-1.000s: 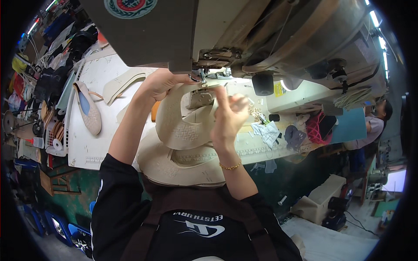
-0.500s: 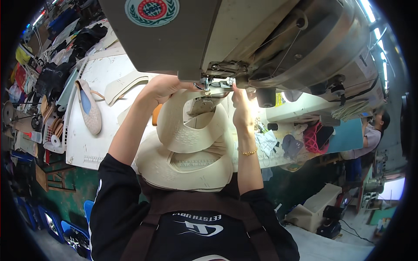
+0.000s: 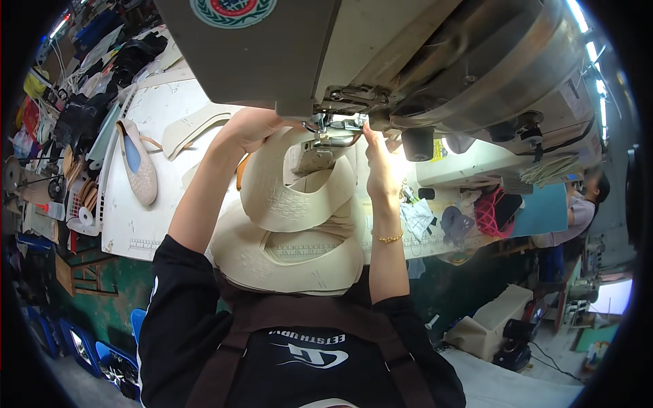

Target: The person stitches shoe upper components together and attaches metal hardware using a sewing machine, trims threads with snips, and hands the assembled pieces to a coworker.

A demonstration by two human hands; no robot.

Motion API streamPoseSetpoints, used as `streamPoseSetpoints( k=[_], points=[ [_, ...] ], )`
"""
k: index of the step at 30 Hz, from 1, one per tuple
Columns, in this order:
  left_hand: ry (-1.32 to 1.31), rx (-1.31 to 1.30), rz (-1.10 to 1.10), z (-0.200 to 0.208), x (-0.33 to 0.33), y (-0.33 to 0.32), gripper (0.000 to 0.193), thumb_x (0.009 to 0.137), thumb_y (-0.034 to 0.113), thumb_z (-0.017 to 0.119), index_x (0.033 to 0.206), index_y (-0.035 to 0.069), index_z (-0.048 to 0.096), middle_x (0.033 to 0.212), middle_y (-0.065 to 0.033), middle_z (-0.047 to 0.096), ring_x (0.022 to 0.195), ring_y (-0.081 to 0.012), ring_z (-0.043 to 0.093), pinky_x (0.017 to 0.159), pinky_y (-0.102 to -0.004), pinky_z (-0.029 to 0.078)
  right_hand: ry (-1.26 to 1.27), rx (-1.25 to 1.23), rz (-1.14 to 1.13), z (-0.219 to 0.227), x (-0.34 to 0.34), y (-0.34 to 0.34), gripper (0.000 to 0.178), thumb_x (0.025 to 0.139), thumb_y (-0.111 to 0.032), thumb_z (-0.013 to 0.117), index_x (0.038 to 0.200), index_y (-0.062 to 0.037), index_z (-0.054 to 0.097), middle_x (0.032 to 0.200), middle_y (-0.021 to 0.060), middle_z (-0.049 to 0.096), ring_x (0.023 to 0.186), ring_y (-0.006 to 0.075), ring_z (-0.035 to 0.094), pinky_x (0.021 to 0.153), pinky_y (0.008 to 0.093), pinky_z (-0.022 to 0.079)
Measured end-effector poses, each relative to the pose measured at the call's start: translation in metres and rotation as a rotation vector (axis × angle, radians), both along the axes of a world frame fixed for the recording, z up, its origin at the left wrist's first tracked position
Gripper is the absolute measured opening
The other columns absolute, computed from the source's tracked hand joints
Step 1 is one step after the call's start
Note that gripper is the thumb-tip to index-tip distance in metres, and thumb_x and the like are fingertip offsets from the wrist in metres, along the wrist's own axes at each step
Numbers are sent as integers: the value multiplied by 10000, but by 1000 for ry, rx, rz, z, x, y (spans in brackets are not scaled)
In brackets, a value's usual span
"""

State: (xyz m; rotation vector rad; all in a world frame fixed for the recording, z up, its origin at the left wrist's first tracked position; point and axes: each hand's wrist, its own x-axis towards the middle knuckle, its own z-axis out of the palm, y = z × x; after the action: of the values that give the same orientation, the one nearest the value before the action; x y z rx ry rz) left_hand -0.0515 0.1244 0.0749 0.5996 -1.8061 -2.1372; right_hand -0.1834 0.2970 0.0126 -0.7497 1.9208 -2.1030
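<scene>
A cream shoe upper (image 3: 277, 197) with a woven texture hangs around the post of a sewing machine (image 3: 272, 61), its top edge under the presser foot (image 3: 333, 126). My left hand (image 3: 257, 127) grips the upper's left edge; its fingertips are partly hidden behind the machine head. On the other side my right hand (image 3: 383, 166) is raised with fingers curled in, one fingertip against the metal parts beside the presser foot. What its other fingers hold is hidden. Below lies a stack of similar uppers (image 3: 235, 262), at the table edge by my body.
A finished cream flat shoe (image 3: 139, 163) and a loose cream piece (image 3: 194, 129) lie on the white table (image 3: 129, 231) at left. Thread spools and dark materials (image 3: 81, 122) crowd the far left. White scraps (image 3: 417, 216) and a pink mesh item (image 3: 491, 211) lie right. A person (image 3: 585, 207) sits beyond.
The upper has shifted slightly upward and left around the post. Both hands stay at the presser foot, the left one a little further behind the machine head. The whole view has tilted slightly.
</scene>
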Motion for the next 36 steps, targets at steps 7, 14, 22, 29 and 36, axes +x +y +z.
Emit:
streamPoseSetpoints(
  k=[7,14,22,29,36],
  points=[
    [-42,-441,93,31,0,22,289,765,185,629,998,18,591,783,-61,584,676,-138,508,594,-291,444,-39,-226,-40,-8,0,2,136,845,-65,513,942,10,572,787,89,590,729,197,560,690,282,457],
    [-107,-834,107,15,-3,7,256,765,169,611,973,23,580,766,-40,559,605,-119,487,453,-276,396,1251,109,-459,10,0,14,369,736,112,490,1074,-8,577,905,159,590,762,269,594,641,314,478],
    [-164,-199,83,1,-2,10,204,752,102,634,941,33,601,808,-70,600,592,-118,550,418,-231,407,694,291,-404,41,31,54,311,701,-7,667,1005,-72,662,764,44,523,629,156,490,682,279,419],
    [39,1,64,-3,4,30,182,766,104,639,904,-8,600,796,-75,619,643,-125,615,455,-232,480,905,565,201,64,48,37,636,659,-14,587,1265,-174,476,838,4,665,682,188,605,617,288,489],
    [350,197,135,-14,0,45,133,804,82,628,896,-14,618,803,-76,630,703,-119,619,582,-245,514,957,400,71,59,49,28,542,678,-20,601,1194,-170,538,947,58,642,633,152,601,566,284,478]
  ],
)
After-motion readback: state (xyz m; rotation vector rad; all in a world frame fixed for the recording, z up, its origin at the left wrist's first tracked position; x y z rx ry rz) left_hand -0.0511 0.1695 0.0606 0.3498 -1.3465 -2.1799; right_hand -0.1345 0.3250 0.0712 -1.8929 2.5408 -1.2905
